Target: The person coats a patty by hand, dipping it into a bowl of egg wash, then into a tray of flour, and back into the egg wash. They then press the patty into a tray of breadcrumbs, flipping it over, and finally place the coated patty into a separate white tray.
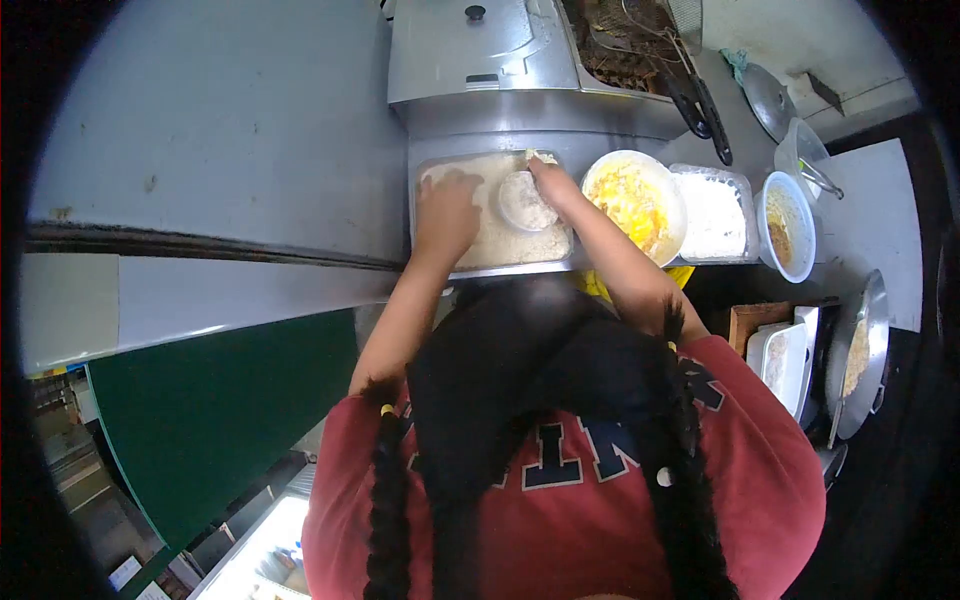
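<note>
Person is wearing a dark red fabric top (pixel 600 520), with navy block letters outlined in white (pixel 560 455) running across it. Black hair (pixel 520 350) is hanging in two long black braids (pixel 385 500), one carrying a small yellow tie (pixel 386 410), the other a small white bead (pixel 662 478). Sleeves are ending near the elbows. Left hand (pixel 447 210) and right hand (pixel 555 182) are showing bare.

fryer basket (pixel 620 50) cut off, tray (pixel 500 268) partly hidden

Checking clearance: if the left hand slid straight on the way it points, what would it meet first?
The left hand would probably meet the far rim of the crumb tray, with the steel cabinet just beyond; depth is unclear from above.
</note>
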Tool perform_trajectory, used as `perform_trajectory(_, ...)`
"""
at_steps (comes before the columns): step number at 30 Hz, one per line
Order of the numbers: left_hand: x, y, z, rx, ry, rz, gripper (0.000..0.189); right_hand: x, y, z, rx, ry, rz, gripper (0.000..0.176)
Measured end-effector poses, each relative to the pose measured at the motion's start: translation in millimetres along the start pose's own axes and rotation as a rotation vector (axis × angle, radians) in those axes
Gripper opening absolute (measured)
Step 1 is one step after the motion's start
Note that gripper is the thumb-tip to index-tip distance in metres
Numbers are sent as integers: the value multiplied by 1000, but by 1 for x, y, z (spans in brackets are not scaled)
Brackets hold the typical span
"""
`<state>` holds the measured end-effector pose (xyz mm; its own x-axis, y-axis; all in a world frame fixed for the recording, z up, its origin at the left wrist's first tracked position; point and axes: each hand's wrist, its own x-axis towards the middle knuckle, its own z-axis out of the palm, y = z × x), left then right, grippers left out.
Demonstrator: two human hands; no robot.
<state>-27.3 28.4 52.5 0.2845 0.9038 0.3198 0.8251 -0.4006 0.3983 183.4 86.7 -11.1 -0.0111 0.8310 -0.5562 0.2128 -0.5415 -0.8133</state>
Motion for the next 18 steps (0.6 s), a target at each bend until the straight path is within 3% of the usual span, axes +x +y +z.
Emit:
perform_trajectory(1, -1, 1, 2, -57, -132, -71, 31, 0, 1, 0, -87, 7, -76, 60)
perform_trajectory(4, 1, 7, 1, -108, -274, -236, 36, -14, -5, 2, -211, 40, -173, 63)
perform_trajectory(8, 1, 37, -34, -82, -65, -135, 45, -22, -7, 2, -373, 83, -211, 62)
perform_trajectory(11, 17, 77, -91, -702, -68, 79, 47, -27, -9, 3, -351, 41, -279, 62)
perform_trajectory(14, 23, 134, -166, -958, -72, 487, 38, 60, 47, 12, -508, -6, -307, 64)
perform_trajectory(15, 24, 146, -180, -1146, -192, 635, 28, -47, -24, 13, -367, 157, -204, 65)
perform_trajectory(16, 6, 167, -185, -1450, -264, 429, 22, -40, -18, 15, -365, 141, -204, 65)
perform_trajectory(17, 14, 166, -182, -1581, -352, 719, 25, -28, -10, 12, -328, 87, -200, 65)
perform_trajectory(18, 14, 177, -195, -1670, -423, 650, 23, -22, -9, 12, -290, 34, -200, 65)
